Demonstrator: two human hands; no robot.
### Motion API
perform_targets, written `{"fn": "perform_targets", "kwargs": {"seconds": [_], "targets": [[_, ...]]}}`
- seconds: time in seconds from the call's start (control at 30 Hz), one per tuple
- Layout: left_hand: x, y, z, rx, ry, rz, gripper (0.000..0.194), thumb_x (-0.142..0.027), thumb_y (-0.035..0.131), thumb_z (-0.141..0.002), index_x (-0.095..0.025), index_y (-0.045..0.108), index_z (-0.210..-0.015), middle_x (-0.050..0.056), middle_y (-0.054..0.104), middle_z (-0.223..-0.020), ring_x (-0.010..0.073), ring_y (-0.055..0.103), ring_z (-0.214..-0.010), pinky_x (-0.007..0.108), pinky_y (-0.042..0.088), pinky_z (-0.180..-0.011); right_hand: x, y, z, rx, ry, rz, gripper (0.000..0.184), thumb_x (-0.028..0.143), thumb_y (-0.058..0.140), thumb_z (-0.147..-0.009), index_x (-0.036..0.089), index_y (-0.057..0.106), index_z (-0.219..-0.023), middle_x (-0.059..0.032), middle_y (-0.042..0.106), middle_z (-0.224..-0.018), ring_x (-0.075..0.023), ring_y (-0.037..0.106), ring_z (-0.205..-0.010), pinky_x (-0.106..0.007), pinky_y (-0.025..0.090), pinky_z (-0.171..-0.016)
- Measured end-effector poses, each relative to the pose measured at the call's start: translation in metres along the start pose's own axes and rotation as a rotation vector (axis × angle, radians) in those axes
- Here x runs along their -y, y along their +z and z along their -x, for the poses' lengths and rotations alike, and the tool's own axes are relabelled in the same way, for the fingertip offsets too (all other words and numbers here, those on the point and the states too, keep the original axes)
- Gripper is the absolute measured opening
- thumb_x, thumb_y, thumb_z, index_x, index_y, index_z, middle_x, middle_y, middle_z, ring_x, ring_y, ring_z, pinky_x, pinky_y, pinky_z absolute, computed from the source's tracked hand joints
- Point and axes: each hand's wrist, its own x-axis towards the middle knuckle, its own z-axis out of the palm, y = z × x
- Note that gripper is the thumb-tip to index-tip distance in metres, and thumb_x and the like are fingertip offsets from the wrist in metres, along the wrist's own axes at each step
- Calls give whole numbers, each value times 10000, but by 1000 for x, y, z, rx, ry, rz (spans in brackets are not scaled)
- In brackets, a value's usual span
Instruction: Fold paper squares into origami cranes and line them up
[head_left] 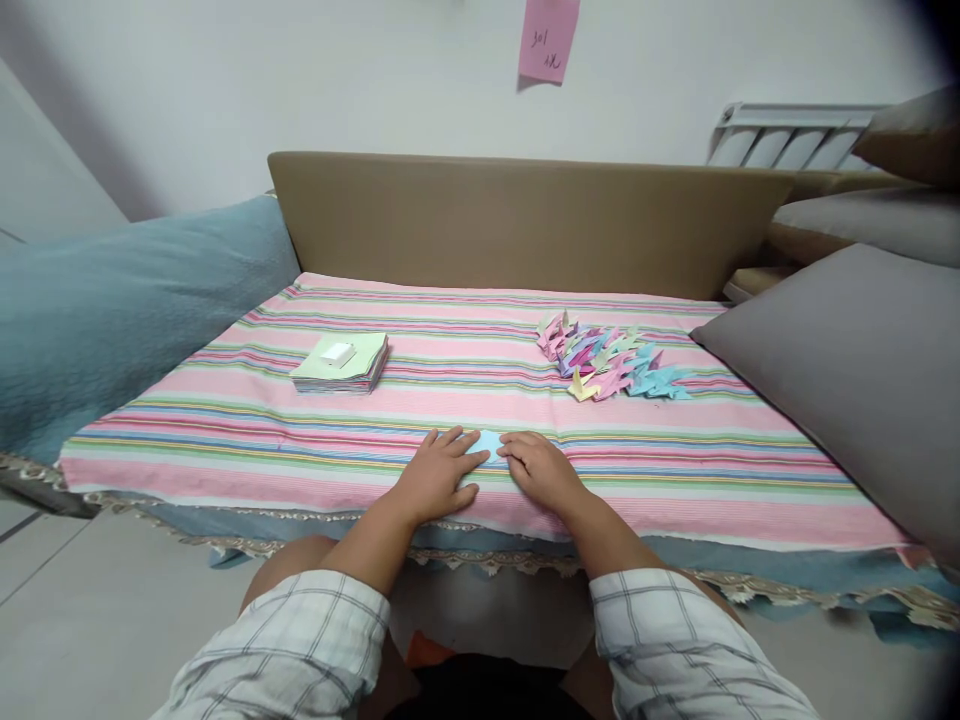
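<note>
A small piece of light blue paper (489, 443) lies on the striped cloth between my two hands. My left hand (442, 474) rests flat with its fingers spread, the fingertips pressing on the paper's left part. At the paper's right edge, my right hand (543, 472) has its thumb and fingers drawn together in a pinch. Parts of the paper are hidden under my fingers. Beyond my right hand lies a pile of folded paper cranes (611, 358) in pink, blue, purple, green and yellow. A stack of square paper (367, 352) sits to the left, a small white block (337, 354) on top.
The pink striped cloth (225, 420) covers the sofa seat. Behind it rises a brown backrest (525, 220). A blue armrest cover (150, 270) stands at the left, grey cushions (840, 360) at the right. A pink note (549, 40) hangs on the wall.
</note>
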Motion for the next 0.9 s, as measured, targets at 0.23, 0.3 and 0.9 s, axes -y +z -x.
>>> {"fn": "perform_targets", "kwargs": {"seconds": [0.23, 0.3, 0.9], "targets": [[3, 7, -8, -242, -77, 51, 238, -392, 589, -800, -241, 700, -946, 60, 542, -1314, 248, 491, -1176, 436, 368, -1007, 5, -1, -3, 5, 39, -37, 154, 211, 606, -797, 213, 692, -924, -64, 640, -1057, -202, 555, -1017, -362, 432, -903], [1, 10, -13, -295, -107, 66, 183, -373, 625, -778, -229, 707, -858, 62, 562, -1287, 247, 501, -1156, 438, 382, -990, 5, 0, -5, -2, 60, -46, 131, 221, 619, -792, 215, 692, -900, -59, 637, -1038, -202, 556, -997, -360, 429, -894], [-4, 18, -24, -326, -192, 123, 127, -296, 594, -796, -197, 647, -736, 77, 613, -1194, 246, 537, -1093, 432, 400, -950, 9, 5, -10, 26, 162, -54, 135, 230, 510, -854, 204, 633, -808, -47, 624, -1006, -189, 512, -973, -325, 355, -887]]}}
